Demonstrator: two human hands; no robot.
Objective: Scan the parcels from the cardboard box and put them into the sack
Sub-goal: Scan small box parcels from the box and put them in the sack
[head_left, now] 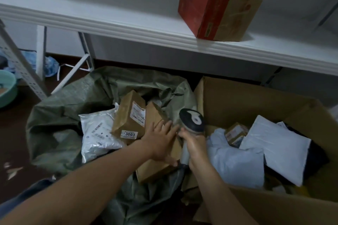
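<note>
A green woven sack [69, 107] lies open on the floor. Inside it lie a silver mailer [98, 133] and a brown parcel [128, 117] labelled 3003. My left hand [161, 142] rests with straight fingers on another brown box parcel [155, 168] in the sack. My right hand [193, 144] grips a handheld scanner [192, 120], head up, between sack and box. The large cardboard box [247, 100] on the right holds a pale blue mailer [236, 164], a white mailer [278, 144] and a small taped brown box [236, 133].
A white table [128, 25] runs across above, with a red and brown carton [217, 9] on it. Its white legs [40, 53] stand at the left. A teal bowl [7, 89] sits at the far left on the dark floor.
</note>
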